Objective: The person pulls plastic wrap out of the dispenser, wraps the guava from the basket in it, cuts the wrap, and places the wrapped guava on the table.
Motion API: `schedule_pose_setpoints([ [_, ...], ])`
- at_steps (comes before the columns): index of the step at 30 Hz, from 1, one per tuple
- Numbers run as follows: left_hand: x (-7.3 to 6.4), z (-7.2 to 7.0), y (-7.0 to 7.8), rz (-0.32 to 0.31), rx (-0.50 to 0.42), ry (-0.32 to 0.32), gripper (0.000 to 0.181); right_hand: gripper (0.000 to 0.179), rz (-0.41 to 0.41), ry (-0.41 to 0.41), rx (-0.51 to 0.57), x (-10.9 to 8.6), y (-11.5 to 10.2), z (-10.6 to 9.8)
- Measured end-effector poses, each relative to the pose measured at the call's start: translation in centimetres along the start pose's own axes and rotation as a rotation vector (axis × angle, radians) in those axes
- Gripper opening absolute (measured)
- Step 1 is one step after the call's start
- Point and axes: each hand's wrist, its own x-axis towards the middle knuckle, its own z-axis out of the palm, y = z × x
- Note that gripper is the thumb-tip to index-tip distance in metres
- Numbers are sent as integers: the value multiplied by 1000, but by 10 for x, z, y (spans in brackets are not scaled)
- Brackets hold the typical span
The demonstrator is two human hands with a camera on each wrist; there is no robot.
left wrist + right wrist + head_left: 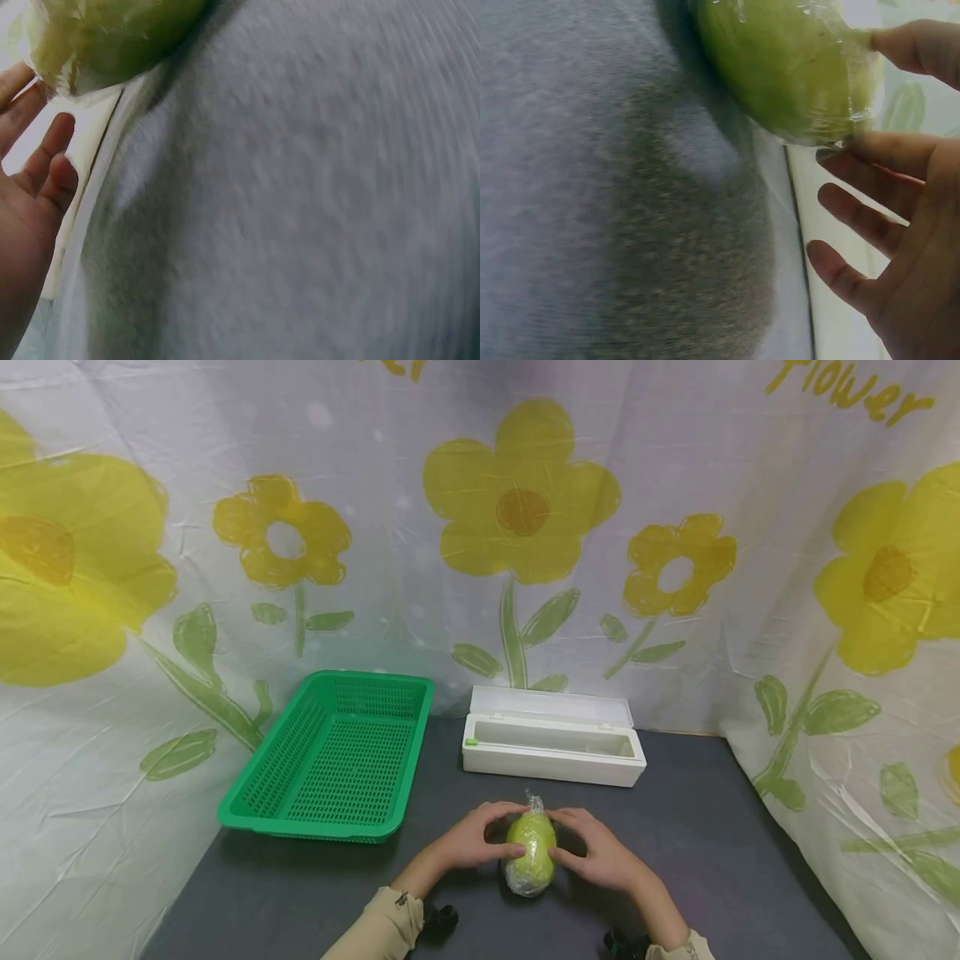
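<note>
A yellow-green fruit (pixel 532 850) wrapped in clear plastic film stands between the two hands in the head view, with the film twisted into a tuft (pixel 535 802) at its far end. My left hand (pixel 474 837) holds its left side with thumb and forefinger; in the left wrist view its other fingers (pixel 54 142) spread away from the fruit. From the right, my right hand (pixel 598 850) grips it likewise. The right wrist view has that thumb (pixel 919 46) and forefinger on the film, the remaining fingers apart from it.
A green plastic basket (pixel 311 829) sits at the left of the dark table (pixel 705 827). Behind the fruit is a long white film dispenser box (pixel 551 764), its lid (pixel 551 704) raised and a small green piece at its left end. A flower-printed curtain (pixel 390 527) surrounds the table.
</note>
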Motion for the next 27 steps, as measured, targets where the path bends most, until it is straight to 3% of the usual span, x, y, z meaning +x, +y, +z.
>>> schedule_pose_setpoints([
  [3, -3, 0, -1, 10, 6, -33, 83, 57, 9, -17, -9, -2, -2, 1],
  [8, -6, 2, 0, 12, 10, -71, 102, 73, 26, -20, 29, -3, -4, 1],
  [11, -6, 4, 2, 18, 12, -60, 103, 74, 6, -13, 12, -2, -6, 0],
  [16, -6, 6, 5, 34, -4, -50, 102, 61, -6, -20, -36, -3, -8, 2],
  [27, -4, 10, 3, 45, -64, -27, 100, 58, 47, -64, 72, -4, -8, 9],
])
